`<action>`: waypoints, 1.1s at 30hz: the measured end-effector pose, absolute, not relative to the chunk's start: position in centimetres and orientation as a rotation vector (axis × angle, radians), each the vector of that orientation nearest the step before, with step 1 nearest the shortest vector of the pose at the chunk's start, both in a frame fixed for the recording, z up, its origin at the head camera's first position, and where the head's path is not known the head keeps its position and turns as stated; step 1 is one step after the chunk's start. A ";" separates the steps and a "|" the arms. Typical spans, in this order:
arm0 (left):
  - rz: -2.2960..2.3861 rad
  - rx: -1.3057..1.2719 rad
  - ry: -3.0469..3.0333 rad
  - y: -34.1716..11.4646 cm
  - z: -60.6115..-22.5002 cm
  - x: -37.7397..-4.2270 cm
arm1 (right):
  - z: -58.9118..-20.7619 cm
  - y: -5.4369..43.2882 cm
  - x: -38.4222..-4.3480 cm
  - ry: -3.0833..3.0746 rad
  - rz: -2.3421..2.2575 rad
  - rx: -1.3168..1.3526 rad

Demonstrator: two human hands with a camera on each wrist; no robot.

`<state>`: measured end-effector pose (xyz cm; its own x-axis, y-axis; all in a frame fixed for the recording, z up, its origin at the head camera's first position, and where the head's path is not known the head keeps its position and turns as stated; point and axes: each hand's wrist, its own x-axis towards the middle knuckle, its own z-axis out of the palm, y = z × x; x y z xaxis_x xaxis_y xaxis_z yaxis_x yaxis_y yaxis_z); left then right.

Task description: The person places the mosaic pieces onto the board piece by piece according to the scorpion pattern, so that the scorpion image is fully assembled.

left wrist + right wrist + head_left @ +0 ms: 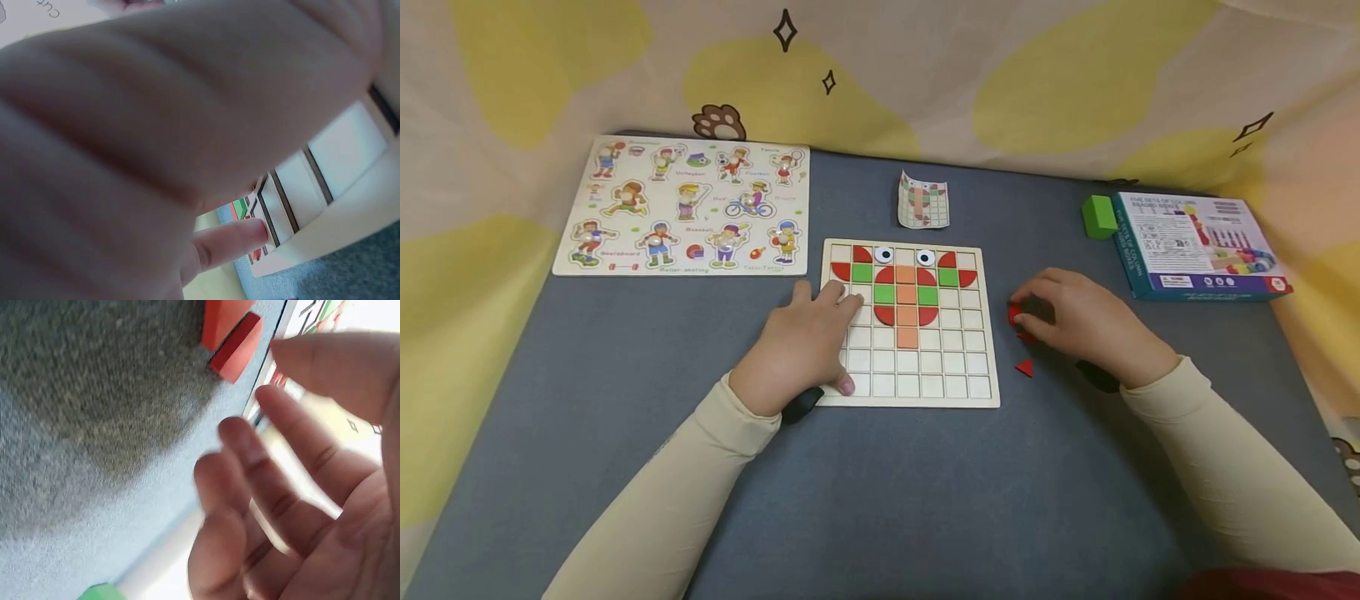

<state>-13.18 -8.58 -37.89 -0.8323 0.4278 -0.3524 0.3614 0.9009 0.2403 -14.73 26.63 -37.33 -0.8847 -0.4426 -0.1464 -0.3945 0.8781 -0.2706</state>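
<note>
A wooden grid board (955, 386) lies flat, with red, green and orange pieces (907, 337) and two eye pieces (926, 258) forming a figure in its upper middle. My left hand (799, 348) rests over the board's left edge, fingers spread, its thumb on the lower left corner. Just right of the board, my right hand (1078, 321) hovers with fingers bent loosely beside a few loose red pieces (1025, 367). In the right wrist view, a gap separates the thumb from the fingers, and red pieces (239, 350) lie on the cloth near the fingertips.
Behind the board stands a small curled picture card (923, 206) with a grid pattern. A sports picture puzzle (681, 208) lies at the back left. At the back right are a green block (1100, 217) and a flat box (1206, 246). A patterned cloth (880, 75) hangs behind.
</note>
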 end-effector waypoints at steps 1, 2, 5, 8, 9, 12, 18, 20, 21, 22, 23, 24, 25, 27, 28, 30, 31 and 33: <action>0.228 0.577 2.662 -8.6 -37.9 -13.2 | -37.3 26.5 -14.7 2.854 -0.327 -0.610; 0.226 0.577 2.661 -8.6 -37.8 -13.2 | -37.3 26.4 -14.6 2.858 -0.309 -0.583; 0.222 0.576 2.660 -8.6 -37.8 -13.3 | -37.4 26.1 -14.4 2.858 -0.272 -0.549; 0.221 0.576 2.660 -8.5 -37.8 -13.3 | -37.6 25.9 -14.4 2.867 -0.273 -0.556; 0.221 0.575 2.660 -8.5 -37.8 -13.3 | -37.6 25.9 -14.4 2.874 -0.274 -0.561; 0.222 0.569 2.658 -8.5 -37.7 -13.3 | -37.8 25.9 -14.5 2.890 -0.290 -0.569; 0.223 0.559 2.650 -8.6 -37.7 -13.2 | -37.3 24.7 -14.3 2.955 -0.359 -0.601; 0.222 0.558 2.649 -8.6 -37.6 -13.2 | -37.0 23.3 -13.9 2.959 -0.406 -0.687; 0.222 0.558 2.649 -8.6 -37.6 -13.2 | -37.0 22.3 -13.6 2.949 -0.431 -0.747; 0.221 0.559 2.649 -8.6 -37.6 -13.1 | -36.9 21.4 -13.2 2.927 -0.455 -0.818; 0.222 0.560 2.649 -8.7 -37.7 -13.1 | -37.0 20.4 -12.8 2.903 -0.474 -0.900; 0.223 0.562 2.650 -8.7 -37.7 -13.1 | -37.0 19.5 -12.4 2.875 -0.486 -0.980; 0.224 0.564 2.652 -8.6 -37.7 -13.1 | -37.1 18.6 -12.0 2.851 -0.492 -1.053; 0.226 0.567 2.656 -8.6 -37.8 -13.1 | -37.3 17.2 -11.3 2.822 -0.484 -1.181; 0.226 0.567 2.657 -8.6 -37.8 -13.1 | -37.4 16.7 -11.0 2.814 -0.476 -1.233; 0.222 0.570 2.660 -8.5 -37.9 -13.1 | -37.6 16.0 -10.6 2.823 -0.436 -1.310; 0.222 0.569 2.662 -8.5 -37.9 -13.1 | -37.7 15.6 -10.5 2.830 -0.416 -1.335; 0.216 0.571 2.666 -8.6 -37.9 -13.1 | -37.9 15.2 -10.4 2.843 -0.376 -1.370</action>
<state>-13.15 -8.58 -37.92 -0.8347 0.4218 -0.3541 0.3592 0.9044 0.2305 -10.40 15.22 -37.88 -0.6276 -0.7668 0.1346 -0.7755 0.6003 -0.1958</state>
